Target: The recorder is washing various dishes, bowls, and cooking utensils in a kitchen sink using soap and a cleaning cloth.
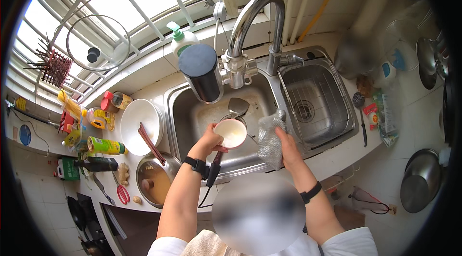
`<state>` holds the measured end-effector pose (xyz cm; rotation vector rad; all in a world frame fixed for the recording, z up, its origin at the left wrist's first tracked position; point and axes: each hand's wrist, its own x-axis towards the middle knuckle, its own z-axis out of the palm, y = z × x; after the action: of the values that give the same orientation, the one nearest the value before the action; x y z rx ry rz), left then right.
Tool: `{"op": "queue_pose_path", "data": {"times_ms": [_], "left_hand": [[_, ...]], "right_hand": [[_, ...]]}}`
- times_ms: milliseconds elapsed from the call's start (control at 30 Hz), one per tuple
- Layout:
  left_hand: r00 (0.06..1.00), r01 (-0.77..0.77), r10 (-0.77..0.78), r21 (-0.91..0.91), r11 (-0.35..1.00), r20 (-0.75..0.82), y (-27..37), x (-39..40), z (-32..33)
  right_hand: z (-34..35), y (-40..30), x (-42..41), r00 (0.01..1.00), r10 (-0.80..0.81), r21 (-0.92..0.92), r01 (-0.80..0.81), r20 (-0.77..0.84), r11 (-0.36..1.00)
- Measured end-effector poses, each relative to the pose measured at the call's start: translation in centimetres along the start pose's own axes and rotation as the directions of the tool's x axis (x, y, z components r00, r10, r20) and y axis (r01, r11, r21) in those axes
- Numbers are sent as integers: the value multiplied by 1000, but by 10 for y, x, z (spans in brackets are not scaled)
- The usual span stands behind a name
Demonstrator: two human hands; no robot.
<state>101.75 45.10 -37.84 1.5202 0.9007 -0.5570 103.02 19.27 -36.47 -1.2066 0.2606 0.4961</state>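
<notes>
Over the left basin of the steel sink [196,126], my left hand [209,139] grips a small white bowl with a pink rim [231,134]. My right hand [288,147] holds a grey mesh dishcloth [270,140] beside the divider between the basins. A spatula [238,106] lies in the left basin, its dark handle [215,169] reaching the front edge below my left hand. The chrome faucet [249,17] with a cylindrical filter [201,71] stands behind the bowl. No water stream shows.
Stacked white bowls [135,115] with chopsticks [149,142] and a metal pot of cloudy liquid [158,187] stand left of the sink. Red-handled scissors [123,194], a knife [104,190] and bottles lie or stand farther left. A wire rack [325,100] sits in the right basin.
</notes>
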Motion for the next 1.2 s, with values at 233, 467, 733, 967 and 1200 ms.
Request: {"op": "queue_pose_path", "data": {"times_ms": [233,467,733,967,1200], "left_hand": [[958,68,38,-355,932,284,-23,-31,15],[923,-64,221,-440,896,314,-26,-48,18],[945,-200,263,-292,935,193,-33,-44,16],[944,-270,306,-246,931,126,-13,-41,21],[860,-467,494,-190,863,131,-33,-31,0]], "right_hand": [[78,-22,12,873,-386,-737,468,299,488],[75,23,10,776,-56,-772,631,628,78],[54,39,6,490,19,-489,872,872,-30],[46,20,27,316,-22,-299,869,948,-395],[53,40,18,161,-342,-287,889,926,-358]]}}
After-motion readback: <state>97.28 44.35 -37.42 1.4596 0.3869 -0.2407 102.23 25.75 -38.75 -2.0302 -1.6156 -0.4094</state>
